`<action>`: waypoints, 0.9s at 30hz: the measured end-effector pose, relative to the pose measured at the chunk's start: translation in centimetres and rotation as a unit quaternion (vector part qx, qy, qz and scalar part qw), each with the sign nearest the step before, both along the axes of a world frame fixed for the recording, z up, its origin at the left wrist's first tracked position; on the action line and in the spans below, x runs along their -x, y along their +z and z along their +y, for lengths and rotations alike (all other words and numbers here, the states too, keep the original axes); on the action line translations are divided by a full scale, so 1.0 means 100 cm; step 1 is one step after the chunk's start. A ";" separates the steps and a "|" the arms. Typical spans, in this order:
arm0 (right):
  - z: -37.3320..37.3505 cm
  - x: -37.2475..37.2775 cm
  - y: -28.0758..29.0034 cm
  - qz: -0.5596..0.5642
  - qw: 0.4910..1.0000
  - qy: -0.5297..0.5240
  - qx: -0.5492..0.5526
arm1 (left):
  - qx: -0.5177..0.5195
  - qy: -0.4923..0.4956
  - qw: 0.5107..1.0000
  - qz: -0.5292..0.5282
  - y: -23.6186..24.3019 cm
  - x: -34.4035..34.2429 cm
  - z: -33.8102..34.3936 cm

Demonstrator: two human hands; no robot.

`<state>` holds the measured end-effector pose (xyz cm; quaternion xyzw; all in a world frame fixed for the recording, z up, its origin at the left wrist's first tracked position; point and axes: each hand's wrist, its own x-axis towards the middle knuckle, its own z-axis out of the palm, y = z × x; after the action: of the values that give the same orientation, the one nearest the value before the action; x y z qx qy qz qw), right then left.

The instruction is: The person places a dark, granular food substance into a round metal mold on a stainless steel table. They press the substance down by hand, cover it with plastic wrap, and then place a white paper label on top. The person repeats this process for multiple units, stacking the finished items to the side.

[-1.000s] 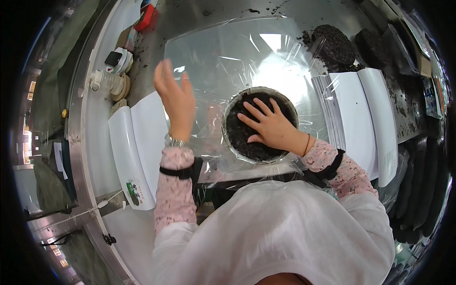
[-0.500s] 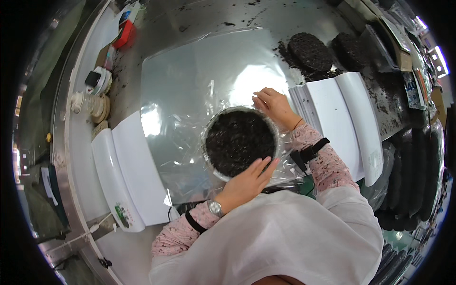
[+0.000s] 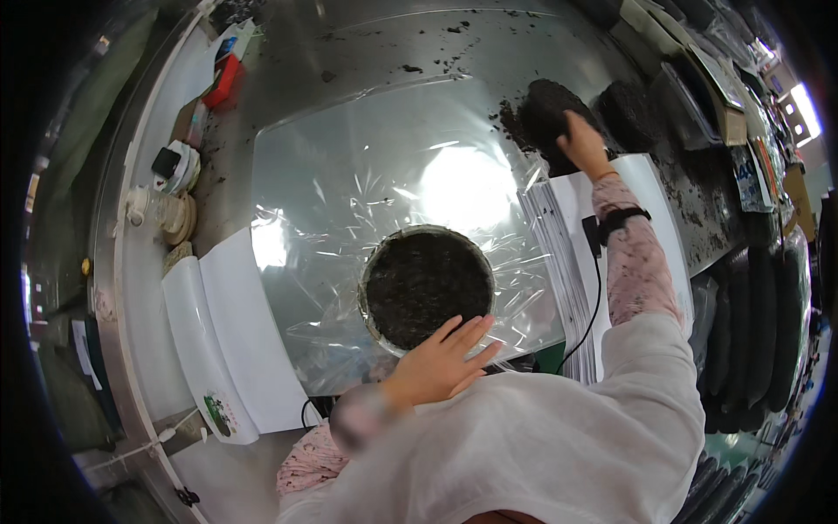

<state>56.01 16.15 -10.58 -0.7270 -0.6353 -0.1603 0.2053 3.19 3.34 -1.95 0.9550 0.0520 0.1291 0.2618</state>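
Observation:
A round, pale-rimmed mould [image 3: 363,307] stands on a sheet of clear plastic film [image 3: 336,140]. Dark, moist-looking crumbly material [image 3: 428,286] fills it. My left hand [image 3: 441,360] lies at the mould's near right rim, fingers stretched and fingertips over the edge of the dark fill. My right hand [image 3: 585,147] has its arm extended to the far right, at the near right side of a dark round cake [image 3: 543,109]; its thumb and forefinger are apart and nothing shows between them. Whether it touches the cake is hard to tell. A second dark cake [image 3: 627,115] sits just right of it.
Stacks of white paper sheets flank the film, one right [image 3: 572,201] and one left [image 3: 240,306]. A glass jar [image 3: 153,208] and a red box [image 3: 224,83] stand along the left edge. Dark crumbs dot the metal table [image 3: 375,44]. Long dark wrapped rolls [image 3: 751,332] lie at right.
My right hand has moved from the mould's far right rim out to the dark cake. My left hand stays by the near rim. The dark fill now looks smoother.

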 end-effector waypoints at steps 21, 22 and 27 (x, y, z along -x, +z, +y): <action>-0.127 0.329 0.085 0.706 0.703 0.069 0.046 | 0.208 0.559 0.760 -0.257 -0.013 0.017 0.058; -0.128 0.331 0.082 0.680 0.727 0.070 0.056 | 0.223 0.554 0.764 -0.245 -0.014 0.021 0.055; -0.126 0.327 0.078 0.568 0.814 0.069 0.100 | 0.198 0.526 0.810 -0.166 -0.020 0.034 0.050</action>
<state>23.34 3.51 -2.81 -0.6594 -0.4669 0.3600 0.4664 -0.17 8.32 -3.97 0.6735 0.5262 0.3907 0.3420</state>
